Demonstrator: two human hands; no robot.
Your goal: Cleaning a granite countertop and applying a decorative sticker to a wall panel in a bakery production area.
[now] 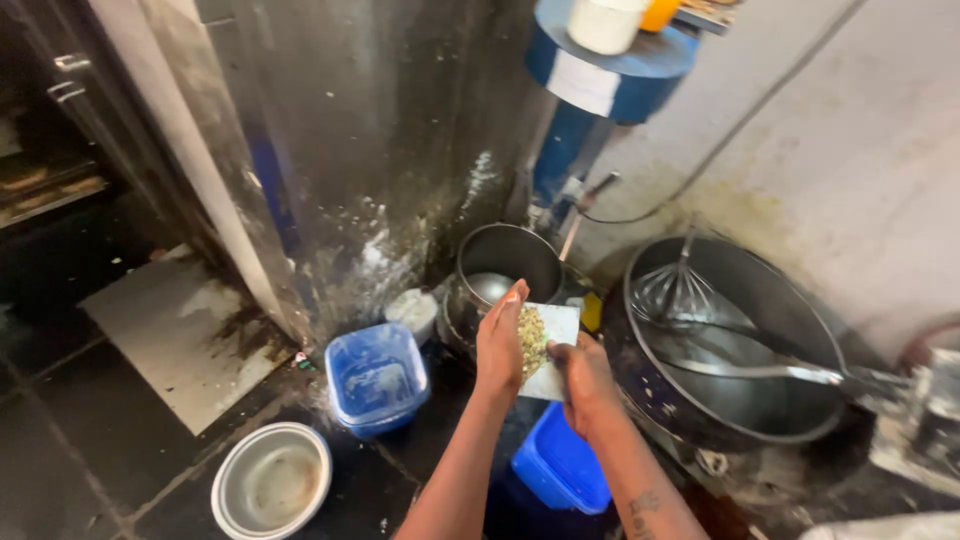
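Both forearms extend over a dark floor.
Right hand (585,385) grips white cutting board (552,352); open left hand (500,345) presses chopped greens (531,340) on it, above steel pot (500,275).

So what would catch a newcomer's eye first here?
At centre, the left hand and right hand hold a pale board heaped with chopped greenish bits over a steel pot. To the right sits a wide dark pan with a whisk; a blue tub stands on the left.
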